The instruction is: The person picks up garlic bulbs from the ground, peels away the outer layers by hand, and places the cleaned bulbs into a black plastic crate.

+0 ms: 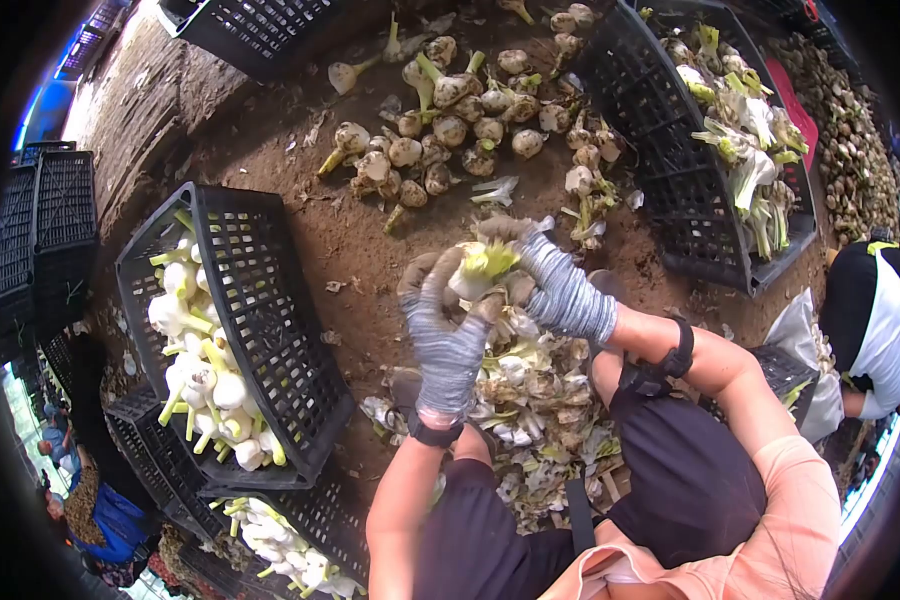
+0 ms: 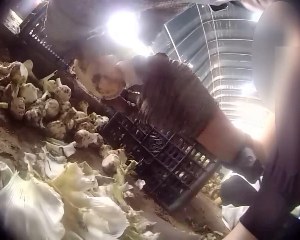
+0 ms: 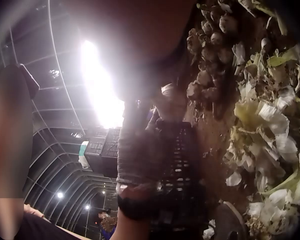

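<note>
Both hands wear grey knit gloves with soiled fingers and meet in the middle of the head view. Between them is a garlic bulb with pale yellow-green leaf layers fanning out at its top. My left hand grips the bulb from the left, fingers curled round its side. From the right, my right hand pinches at the leafy top with thumb and fingers. Part of the bulb is hidden by the gloves. Beneath the hands lies a heap of peeled-off husks, between the person's knees.
Unpeeled garlic with dirt on it is spread over the soil ahead. A black crate of cleaned white garlic stands at left. Another black crate at right holds leafy garlic stalks. Another person is at far right.
</note>
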Motion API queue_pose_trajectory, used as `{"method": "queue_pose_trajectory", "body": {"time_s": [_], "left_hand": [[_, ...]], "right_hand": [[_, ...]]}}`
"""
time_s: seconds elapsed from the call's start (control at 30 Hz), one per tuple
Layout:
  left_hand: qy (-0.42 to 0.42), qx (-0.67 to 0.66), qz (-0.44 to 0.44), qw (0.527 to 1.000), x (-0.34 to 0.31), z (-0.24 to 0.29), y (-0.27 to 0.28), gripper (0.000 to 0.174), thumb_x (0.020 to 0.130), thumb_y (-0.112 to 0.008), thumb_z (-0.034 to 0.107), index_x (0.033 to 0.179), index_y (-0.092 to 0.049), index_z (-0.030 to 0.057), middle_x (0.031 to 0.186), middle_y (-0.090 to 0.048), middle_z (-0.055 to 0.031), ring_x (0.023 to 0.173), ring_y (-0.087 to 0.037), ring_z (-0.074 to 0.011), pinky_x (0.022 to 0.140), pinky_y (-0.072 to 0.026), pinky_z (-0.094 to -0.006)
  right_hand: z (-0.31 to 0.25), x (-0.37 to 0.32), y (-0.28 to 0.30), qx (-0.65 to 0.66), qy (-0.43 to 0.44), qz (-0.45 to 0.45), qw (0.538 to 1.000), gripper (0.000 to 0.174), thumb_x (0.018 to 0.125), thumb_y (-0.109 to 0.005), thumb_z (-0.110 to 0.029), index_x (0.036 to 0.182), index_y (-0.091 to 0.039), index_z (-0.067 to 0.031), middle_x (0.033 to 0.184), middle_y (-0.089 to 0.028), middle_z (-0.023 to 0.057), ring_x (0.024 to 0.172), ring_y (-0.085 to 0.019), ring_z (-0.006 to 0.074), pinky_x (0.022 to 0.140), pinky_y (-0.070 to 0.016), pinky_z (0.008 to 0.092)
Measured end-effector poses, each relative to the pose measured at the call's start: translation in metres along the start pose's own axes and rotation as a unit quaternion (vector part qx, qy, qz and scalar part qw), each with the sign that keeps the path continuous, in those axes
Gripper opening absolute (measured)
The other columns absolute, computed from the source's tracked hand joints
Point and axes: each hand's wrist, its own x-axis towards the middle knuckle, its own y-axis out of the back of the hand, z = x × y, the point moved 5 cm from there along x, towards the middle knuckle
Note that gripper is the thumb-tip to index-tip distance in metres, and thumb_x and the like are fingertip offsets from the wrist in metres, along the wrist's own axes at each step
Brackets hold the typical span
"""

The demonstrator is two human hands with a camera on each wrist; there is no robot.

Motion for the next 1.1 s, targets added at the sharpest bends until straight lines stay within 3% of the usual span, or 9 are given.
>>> {"method": "queue_pose_trajectory", "body": {"time_s": [0.13, 0.37, 0.53, 0.67, 0.7, 0.77, 0.87, 0.97, 1.1], "left_hand": [[0.121, -0.068, -0.028, 0.99, 0.004, -0.022, -0.007, 0.041, 0.076, -0.072, 0.01, 0.112, -0.056, -0.0007, 0.111, -0.042, -0.0065, 0.102, -0.051, -0.0165, 0.081, -0.0488, -0.0283], [0.222, -0.165, -0.062, 0.959, 0.004, -0.031, -0.006, 0.031, 0.084, -0.067, 0.015, 0.109, -0.056, 0.001, 0.101, -0.058, -0.0049, 0.086, -0.058, -0.012, 0.074, -0.0491, -0.0243], [0.222, -0.233, -0.13, 0.938, 0.003, -0.032, 0.004, 0.03, 0.085, -0.066, 0.019, 0.108, -0.057, 0.0022, 0.092, -0.061, -0.0037, 0.08, -0.056, -0.0083, 0.071, -0.0487, -0.0243], [0.238, -0.35, -0.144, 0.895, 0.001, -0.031, 0.013, 0.038, 0.082, -0.069, 0.031, 0.105, -0.059, 0.0028, 0.092, -0.063, -0.0053, 0.076, -0.06, -0.0135, 0.069, -0.0512, -0.0293], [0.243, -0.39, -0.138, 0.877, 0.002, -0.024, 0.011, 0.04, 0.081, -0.069, 0.034, 0.105, -0.06, 0.0029, 0.092, -0.063, -0.0056, 0.075, -0.061, -0.015, 0.069, -0.0519, -0.0305], [0.231, -0.474, -0.139, 0.838, 0.004, -0.032, 0.004, 0.043, 0.083, -0.066, 0.036, 0.109, -0.056, 0.0028, 0.101, -0.062, -0.0087, 0.089, -0.061, -0.0202, 0.078, -0.0515, -0.0349], [0.296, -0.544, -0.09, 0.78, 0.008, -0.047, 0.002, 0.037, 0.088, -0.058, 0.032, 0.113, -0.054, 0.0037, 0.11, -0.06, -0.0114, 0.099, -0.059, -0.0249, 0.088, -0.0486, -0.0404], [0.401, -0.511, 0.075, 0.757, 0.007, -0.079, 0.005, 0.033, 0.09, -0.057, 0.03, 0.111, -0.055, 0.0043, 0.101, -0.062, -0.0094, 0.087, -0.06, -0.0192, 0.073, -0.0521, -0.0314], [0.361, -0.513, 0.061, 0.776, 0.003, -0.107, 0.013, 0.022, 0.092, -0.055, 0.026, 0.103, -0.055, 0.0072, 0.086, -0.059, -0.003, 0.064, -0.049, -0.0103, 0.052, -0.0401, -0.0223]], "right_hand": [[-0.008, -0.004, -0.003, -0.159, 0.06, 0.011, 0.985, 0.041, 0.078, -0.054, -0.014, 0.115, -0.052, 0.0021, 0.113, -0.053, 0.0238, 0.105, -0.051, 0.0389, 0.093, -0.04, 0.0412], [0.008, -0.001, 0.015, -0.053, -0.146, 0.016, 0.988, 0.042, 0.082, -0.052, -0.022, 0.115, -0.053, 0.0035, 0.096, -0.058, 0.027, 0.092, -0.057, 0.0396, 0.082, -0.0452, 0.0406], [0.03, -0.001, 0.023, 0.095, -0.281, 0.017, 0.955, 0.042, 0.086, -0.056, -0.028, 0.115, -0.053, 0.0034, 0.096, -0.063, 0.0161, 0.088, -0.061, 0.0217, 0.081, -0.0481, 0.0358], [0.055, 0.0, 0.013, -0.27, 0.239, -0.08, 0.929, 0.017, 0.081, -0.059, -0.013, 0.09, -0.056, 0.0004, 0.079, -0.057, 0.0097, 0.079, -0.061, 0.0197, 0.065, -0.0509, 0.0317], [0.064, 0.008, 0.013, -0.16, -0.011, -0.118, 0.98, 0.013, 0.081, -0.057, -0.011, 0.089, -0.056, -0.0002, 0.08, -0.057, 0.0108, 0.078, -0.06, 0.0227, 0.066, -0.0508, 0.033], [0.052, -0.011, -0.006, 0.088, -0.488, -0.165, 0.853, 0.008, 0.08, -0.054, -0.006, 0.087, -0.055, -0.0013, 0.083, -0.057, 0.013, 0.075, -0.059, 0.0285, 0.067, -0.0504, 0.0358], [0.078, -0.051, -0.034, -0.151, 0.142, -0.347, 0.915, 0.015, 0.082, -0.058, -0.015, 0.087, -0.055, -0.0012, 0.09, -0.055, 0.0083, 0.074, -0.057, 0.0204, 0.065, -0.05, 0.0337], [0.008, -0.046, -0.001, 0.301, -0.336, -0.375, 0.81, 0.017, 0.084, -0.061, -0.017, 0.076, -0.058, -0.0017, 0.06, -0.054, 0.0023, 0.047, -0.048, 0.0081, 0.042, -0.0385, 0.0231], [0.014, -0.026, 0.05, 0.364, -0.216, -0.278, 0.862, 0.018, 0.084, -0.061, -0.019, 0.092, -0.062, -0.0028, 0.071, -0.059, 0.0073, 0.056, -0.054, 0.0123, 0.048, -0.0406, 0.0221]]}}
